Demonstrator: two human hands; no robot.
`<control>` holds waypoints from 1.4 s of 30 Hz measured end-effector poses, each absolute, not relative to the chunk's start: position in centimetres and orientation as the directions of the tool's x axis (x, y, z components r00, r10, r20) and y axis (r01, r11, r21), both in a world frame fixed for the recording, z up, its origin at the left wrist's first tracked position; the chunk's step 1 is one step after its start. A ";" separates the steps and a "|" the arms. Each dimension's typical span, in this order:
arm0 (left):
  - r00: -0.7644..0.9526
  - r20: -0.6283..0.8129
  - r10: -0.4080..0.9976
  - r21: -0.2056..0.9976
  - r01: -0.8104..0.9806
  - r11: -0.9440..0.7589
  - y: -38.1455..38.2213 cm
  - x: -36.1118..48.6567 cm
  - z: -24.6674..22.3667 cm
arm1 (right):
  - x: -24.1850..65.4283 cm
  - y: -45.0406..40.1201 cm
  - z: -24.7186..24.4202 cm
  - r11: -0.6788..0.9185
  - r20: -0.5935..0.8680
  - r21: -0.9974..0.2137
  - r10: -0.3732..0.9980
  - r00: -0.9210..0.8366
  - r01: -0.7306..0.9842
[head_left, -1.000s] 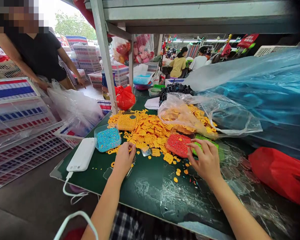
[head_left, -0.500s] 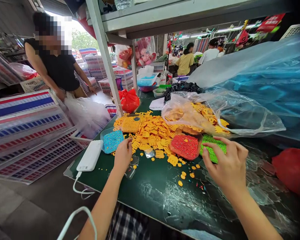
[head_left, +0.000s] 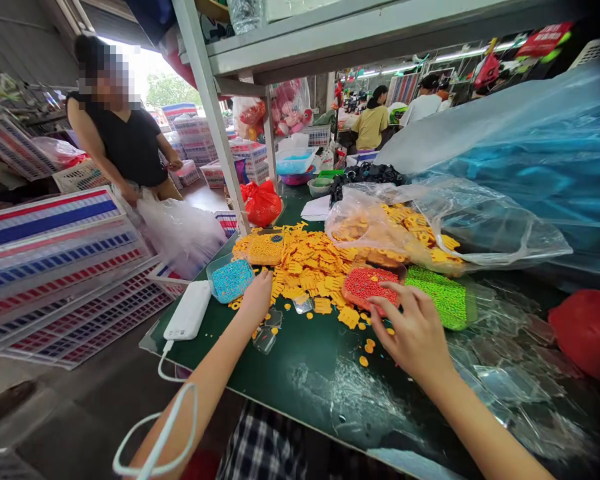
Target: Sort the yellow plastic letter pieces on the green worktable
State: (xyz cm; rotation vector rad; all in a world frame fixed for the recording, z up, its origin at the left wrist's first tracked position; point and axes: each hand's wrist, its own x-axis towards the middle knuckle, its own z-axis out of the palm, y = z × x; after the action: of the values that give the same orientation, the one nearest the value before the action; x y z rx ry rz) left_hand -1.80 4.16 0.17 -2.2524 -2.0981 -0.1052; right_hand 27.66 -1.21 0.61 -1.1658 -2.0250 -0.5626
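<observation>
Red beads [head_left: 367, 283] lie under the right hand [head_left: 413, 330]'s spread fingers; left hand [head_left: 257, 300] curled loosely.

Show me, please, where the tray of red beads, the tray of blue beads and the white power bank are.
tray of red beads [head_left: 364, 283], head view, on the red bead surface.
tray of blue beads [head_left: 231, 280], head view, middle of the beads.
white power bank [head_left: 187, 319], head view, centre of its top face.

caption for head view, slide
Right hand at red beads; left hand by yellow plastic pieces.
</observation>
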 end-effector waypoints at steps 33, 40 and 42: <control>0.243 0.350 0.905 0.610 0.674 -0.417 -2.3 5.0 0.6 | 26.6 -0.5 -3.7 0.550 0.451 -0.401 0.815 -0.364 0.733; 0.235 0.314 0.920 0.601 0.702 -0.384 -2.5 4.1 -0.2 | 24.5 -2.0 -4.1 0.580 0.318 -0.519 0.813 -0.488 0.628; 0.300 0.275 0.913 0.586 0.701 -0.407 -2.7 4.4 0.0 | 24.4 -2.2 -3.9 0.605 0.334 -0.431 0.796 -0.504 0.670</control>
State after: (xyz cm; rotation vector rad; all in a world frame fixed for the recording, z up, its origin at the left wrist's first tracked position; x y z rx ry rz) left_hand 4.37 -2.67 0.01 -2.8011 -1.8305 -1.0463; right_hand 24.36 -2.20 -3.94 -1.1593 -2.3299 0.3350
